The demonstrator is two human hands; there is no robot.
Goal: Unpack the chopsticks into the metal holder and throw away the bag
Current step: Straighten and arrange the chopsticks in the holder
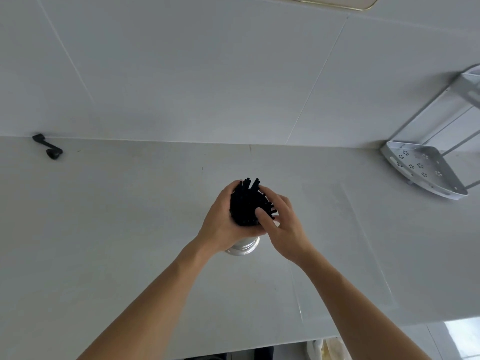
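Observation:
A thick bundle of black chopsticks (245, 203) stands upright in a shiny metal holder (244, 246) at the middle of the white counter. Only the holder's lower part shows below my hands. My left hand (224, 224) wraps the bundle from the left. From the right, my right hand (281, 220) presses against it, thumb laid across the sticks. The chopstick tops fan out above my fingers. A clear plastic bag (363, 242) lies flat on the counter to the right, hard to make out.
A small black handle-like object (48, 146) lies at the back left by the wall. A white perforated corner rack (426, 170) stands at the back right. The counter's front edge (259, 344) runs below my forearms, with a bin or bag (327, 349) under it.

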